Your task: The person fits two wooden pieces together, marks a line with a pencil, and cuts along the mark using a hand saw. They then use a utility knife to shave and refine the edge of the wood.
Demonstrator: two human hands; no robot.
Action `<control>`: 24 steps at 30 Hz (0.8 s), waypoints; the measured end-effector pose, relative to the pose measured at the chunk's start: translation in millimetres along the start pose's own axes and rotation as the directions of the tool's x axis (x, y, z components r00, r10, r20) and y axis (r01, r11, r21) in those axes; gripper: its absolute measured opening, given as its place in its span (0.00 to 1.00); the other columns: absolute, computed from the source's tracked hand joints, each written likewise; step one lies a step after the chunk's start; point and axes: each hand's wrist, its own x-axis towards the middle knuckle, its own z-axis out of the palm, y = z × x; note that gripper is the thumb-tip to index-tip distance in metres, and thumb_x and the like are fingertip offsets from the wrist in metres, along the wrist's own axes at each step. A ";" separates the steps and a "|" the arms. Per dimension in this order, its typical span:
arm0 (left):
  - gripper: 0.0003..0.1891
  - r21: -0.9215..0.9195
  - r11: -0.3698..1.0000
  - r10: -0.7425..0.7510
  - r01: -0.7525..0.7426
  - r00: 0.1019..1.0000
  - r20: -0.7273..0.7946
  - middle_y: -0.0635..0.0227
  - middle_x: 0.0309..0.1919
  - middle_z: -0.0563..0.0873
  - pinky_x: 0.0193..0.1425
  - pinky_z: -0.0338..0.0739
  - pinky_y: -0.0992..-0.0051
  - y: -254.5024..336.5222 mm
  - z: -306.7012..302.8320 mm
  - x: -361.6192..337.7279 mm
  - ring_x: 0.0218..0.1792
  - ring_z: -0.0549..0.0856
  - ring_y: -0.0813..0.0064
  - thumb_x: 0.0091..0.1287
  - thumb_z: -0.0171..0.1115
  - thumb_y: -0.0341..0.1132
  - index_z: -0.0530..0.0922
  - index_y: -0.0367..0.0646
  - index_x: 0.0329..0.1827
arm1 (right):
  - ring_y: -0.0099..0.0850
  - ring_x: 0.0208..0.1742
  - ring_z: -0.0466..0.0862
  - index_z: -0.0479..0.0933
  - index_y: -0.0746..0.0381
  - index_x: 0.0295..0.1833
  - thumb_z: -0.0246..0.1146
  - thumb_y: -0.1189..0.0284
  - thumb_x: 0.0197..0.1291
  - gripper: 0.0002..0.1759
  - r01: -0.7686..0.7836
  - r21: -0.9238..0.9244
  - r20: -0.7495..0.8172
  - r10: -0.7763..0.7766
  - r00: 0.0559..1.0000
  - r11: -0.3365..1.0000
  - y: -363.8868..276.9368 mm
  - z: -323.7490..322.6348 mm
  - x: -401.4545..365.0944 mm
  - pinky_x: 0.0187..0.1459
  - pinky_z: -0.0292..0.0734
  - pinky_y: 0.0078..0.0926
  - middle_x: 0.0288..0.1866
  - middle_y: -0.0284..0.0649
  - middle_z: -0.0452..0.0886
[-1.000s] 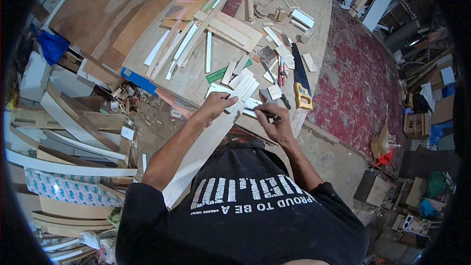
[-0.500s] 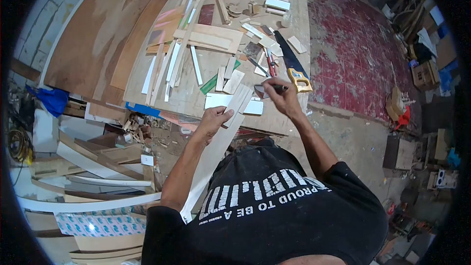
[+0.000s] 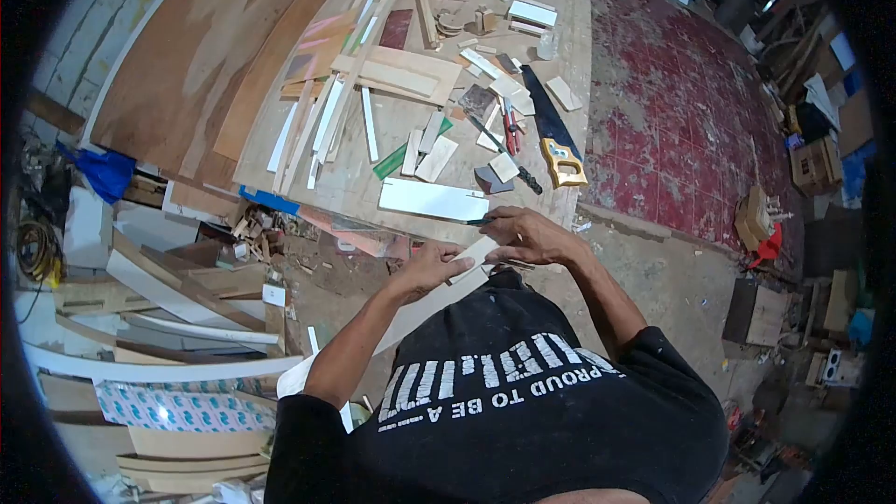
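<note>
Close to my chest, below the table's front edge, I hold a pale wooden strip [image 3: 476, 253]. My left hand [image 3: 431, 271] is closed on its lower left part, with the thumb along the top. Bent fingers of my right hand [image 3: 530, 235] close around the strip's upper right end. A thin dark piece juts from the right fingertips, too small to make out. Just beyond my hands lies a white board [image 3: 432, 200] at the table edge. A long pale board [image 3: 411, 319] slants under my left forearm toward my body.
On the worktable [image 3: 327, 189] lie a handsaw [image 3: 553, 121] with a yellow handle, red-handled pliers [image 3: 511, 121], a dark-handled file [image 3: 528, 179], a grey sheet piece [image 3: 493, 179] and several wood offcuts. Curved boards [image 3: 177, 369] are stacked at left; red tiled floor [image 3: 672, 121] is at right.
My right hand has come down from over the file and grey piece to the strip's end. My left hand has drawn the strip back toward my body, uncovering more of the white board.
</note>
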 end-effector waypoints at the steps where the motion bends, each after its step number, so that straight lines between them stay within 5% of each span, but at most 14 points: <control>1: 0.20 -0.068 0.998 -0.002 0.003 1.000 0.015 0.70 0.33 0.88 0.34 0.73 0.79 -4.5 5.5 0.4 0.32 0.81 0.83 0.70 0.70 0.42 0.86 0.31 0.53 | 0.49 0.64 0.80 0.79 0.68 0.63 0.78 0.54 0.54 0.37 0.008 0.075 0.006 -0.008 1.000 0.997 1.3 1.9 -6.2 0.61 0.79 0.43 0.65 0.51 0.78; 6: 0.21 -0.034 0.998 -0.060 0.058 0.997 -0.053 0.69 0.35 0.89 0.37 0.75 0.79 -2.6 15.8 -3.4 0.34 0.83 0.83 0.66 0.75 0.38 0.85 0.31 0.54 | 0.41 0.58 0.82 0.81 0.65 0.59 0.79 0.57 0.54 0.32 0.029 0.205 -0.008 -0.028 1.000 0.978 21.3 10.9 -20.8 0.54 0.79 0.36 0.59 0.45 0.80; 9: 0.27 -0.066 0.996 0.064 -0.061 0.997 0.041 0.63 0.46 0.89 0.50 0.79 0.76 2.8 17.6 -20.2 0.45 0.85 0.78 0.60 0.78 0.34 0.81 0.32 0.61 | 0.38 0.55 0.82 0.82 0.63 0.58 0.79 0.60 0.55 0.29 0.050 0.282 -0.020 -0.047 0.999 0.958 30.4 6.5 -22.3 0.53 0.78 0.34 0.56 0.42 0.81; 11: 0.35 0.113 0.979 0.163 -0.170 0.984 0.065 0.61 0.57 0.86 0.65 0.75 0.74 -7.9 15.1 -28.7 0.58 0.83 0.73 0.55 0.80 0.31 0.77 0.36 0.68 | 0.35 0.55 0.82 0.82 0.63 0.57 0.79 0.64 0.55 0.26 0.122 0.311 -0.073 -0.104 0.992 0.943 44.3 6.6 -20.9 0.53 0.77 0.32 0.53 0.41 0.82; 12: 0.40 0.164 0.983 0.068 -0.083 0.993 0.095 0.62 0.64 0.84 0.72 0.70 0.73 -3.8 13.8 -31.2 0.64 0.80 0.72 0.56 0.78 0.30 0.72 0.39 0.74 | 0.32 0.55 0.82 0.83 0.63 0.57 0.79 0.68 0.56 0.24 0.108 0.376 -0.103 -0.075 0.992 0.920 46.5 4.8 -22.4 0.55 0.76 0.30 0.53 0.40 0.83; 16: 0.41 0.010 0.999 0.043 -0.043 0.999 0.026 0.61 0.65 0.83 0.73 0.70 0.72 8.4 16.5 -42.6 0.64 0.80 0.73 0.59 0.76 0.27 0.70 0.42 0.78 | 0.26 0.52 0.81 0.83 0.66 0.55 0.75 0.74 0.60 0.18 -0.057 0.625 -0.259 0.275 0.926 0.779 83.7 -3.3 -34.5 0.56 0.76 0.25 0.49 0.34 0.84; 21: 0.42 0.011 0.998 -0.057 0.057 0.998 0.014 0.58 0.71 0.78 0.75 0.68 0.68 6.3 -2.2 -33.5 0.69 0.77 0.69 0.58 0.78 0.29 0.69 0.42 0.78 | 0.17 0.35 0.75 0.84 0.64 0.56 0.70 0.67 0.67 0.16 -0.070 0.720 -0.444 0.537 0.717 0.690 141.1 21.0 -43.4 0.37 0.69 0.19 0.35 0.28 0.81; 24: 0.41 0.252 0.966 -0.052 0.064 0.997 -0.055 0.60 0.66 0.83 0.73 0.70 0.70 29.2 -20.8 -32.8 0.65 0.81 0.69 0.59 0.76 0.27 0.69 0.45 0.78 | 0.16 0.32 0.75 0.82 0.63 0.62 0.70 0.70 0.67 0.19 -0.112 0.845 -0.377 0.730 0.570 0.524 147.2 48.3 -44.3 0.34 0.69 0.18 0.32 0.28 0.78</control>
